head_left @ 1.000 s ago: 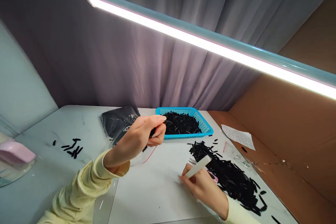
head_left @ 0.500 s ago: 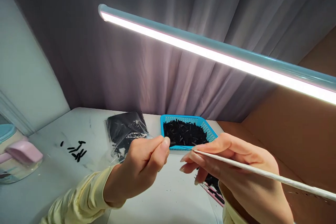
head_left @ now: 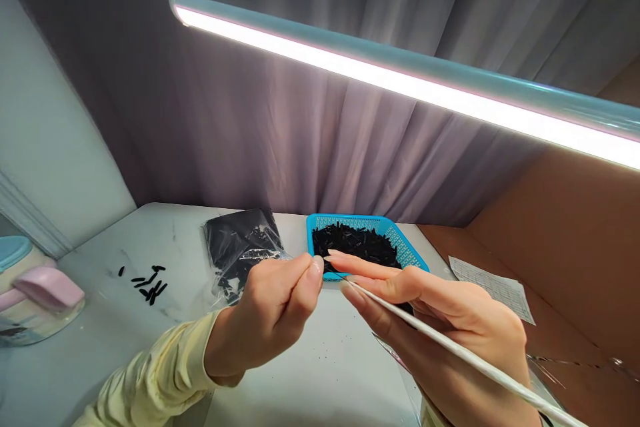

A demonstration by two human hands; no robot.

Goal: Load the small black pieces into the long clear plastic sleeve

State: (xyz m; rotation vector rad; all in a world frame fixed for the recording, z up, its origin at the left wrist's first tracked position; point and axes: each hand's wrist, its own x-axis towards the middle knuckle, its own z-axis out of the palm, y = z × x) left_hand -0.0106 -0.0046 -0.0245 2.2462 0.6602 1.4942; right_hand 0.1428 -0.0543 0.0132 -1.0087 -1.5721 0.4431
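My left hand point(head_left: 280, 313) is closed, thumb pressed against the curled fingers. Whatever lies in that pinch is hidden. Just to its right, my right hand point(head_left: 440, 320) pinches a long, thin white cord-like strand point(head_left: 450, 345) near its front end. A fine dark tip sticks out from the strand toward my left thumb, and the right fingertips come very close to the left hand. Behind both hands stands a blue plastic basket point(head_left: 419, 260) heaped with small black stick-like pieces point(head_left: 350, 243).
A clear plastic bag with black contents point(head_left: 240, 240) lies left of the basket. Several loose black pieces point(head_left: 153, 288) are scattered further left, near a cream container with a pink handle point(head_left: 50, 287). A printed paper point(head_left: 493, 287) lies at right. A bright tube lamp point(head_left: 400, 80) hangs above.
My right hand has moved left, bringing the strand's tip closer to my left hand; the strand slopes more steeply. The printed paper has come into view. My left hand stays nearly still.
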